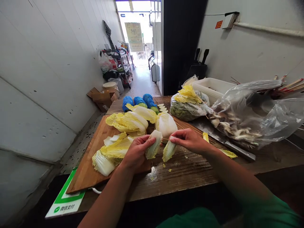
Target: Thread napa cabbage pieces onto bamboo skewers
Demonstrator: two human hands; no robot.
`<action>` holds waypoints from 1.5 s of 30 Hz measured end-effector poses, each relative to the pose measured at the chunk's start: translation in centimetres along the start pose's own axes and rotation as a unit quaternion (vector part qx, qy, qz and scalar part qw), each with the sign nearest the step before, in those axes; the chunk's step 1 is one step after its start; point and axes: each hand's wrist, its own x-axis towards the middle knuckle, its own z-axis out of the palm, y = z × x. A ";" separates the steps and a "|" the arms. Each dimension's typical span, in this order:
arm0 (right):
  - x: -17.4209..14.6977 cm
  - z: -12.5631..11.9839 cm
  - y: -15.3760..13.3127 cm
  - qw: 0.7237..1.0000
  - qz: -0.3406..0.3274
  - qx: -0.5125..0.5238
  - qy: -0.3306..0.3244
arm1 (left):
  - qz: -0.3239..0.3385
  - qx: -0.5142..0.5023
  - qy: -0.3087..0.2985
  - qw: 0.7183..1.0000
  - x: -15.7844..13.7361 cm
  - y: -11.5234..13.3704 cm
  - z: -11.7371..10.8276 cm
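My left hand [142, 148] pinches a pale napa cabbage leaf piece [154, 146] between thumb and fingers, above the table's front part. A second cabbage leaf piece [169, 150] hangs from the fingertips of my right hand [186, 139]. Between the two pieces runs a thin wooden skewer [165, 138]; whether it pierces both is hard to make out. Just behind my hands sits a white cabbage chunk [167, 124]. More yellow-white cabbage leaves [127, 122] lie on the wooden cutting board [89, 161] to the left.
Cucumbers in blue foam nets [139, 100] stand at the back beside white slices [162, 108]. On the right are a cleaver [239, 151], many bamboo skewers [190, 125], a plastic bag of mushrooms [237, 126], a bagged green vegetable [187, 109] and a white tub [211, 87].
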 end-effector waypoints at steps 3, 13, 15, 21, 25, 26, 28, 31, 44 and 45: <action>0.0 0.0 -0.1 1.000 0.008 -0.002 0.002 | -0.001 -0.002 0.001 1.000 0.1 0.0 0.0; 0.1 -0.2 0.1 1.000 0.006 -0.013 0.010 | -0.009 0.012 0.005 1.000 0.3 -0.2 -0.2; 0.1 -0.2 0.2 1.000 0.009 -0.019 0.010 | -0.009 0.017 0.003 1.000 0.3 -0.3 -0.2; 0.1 0.0 0.1 1.000 0.011 -0.021 0.021 | 0.000 0.009 0.011 1.000 0.2 -0.1 0.3; 0.2 0.1 0.0 1.000 0.016 -0.008 0.021 | -0.009 0.015 0.005 1.000 0.1 -0.2 0.3; 0.2 0.1 -0.1 1.000 0.017 -0.007 0.022 | -0.013 0.016 0.001 1.000 0.1 -0.3 0.3; 0.2 0.2 0.0 1.000 0.015 -0.006 0.022 | -0.017 0.011 -0.006 1.000 0.1 -0.4 0.3; 0.1 0.3 0.2 1.000 0.011 -0.012 0.027 | -0.016 0.004 -0.006 1.000 0.1 -0.5 0.4; 0.1 0.9 -0.2 0.999 0.011 -0.012 0.030 | -0.025 -0.011 -0.010 1.000 0.1 -0.6 0.5; 0.1 1.0 -0.2 0.999 0.008 -0.017 0.031 | -0.027 -0.012 -0.012 0.999 0.1 -0.7 0.5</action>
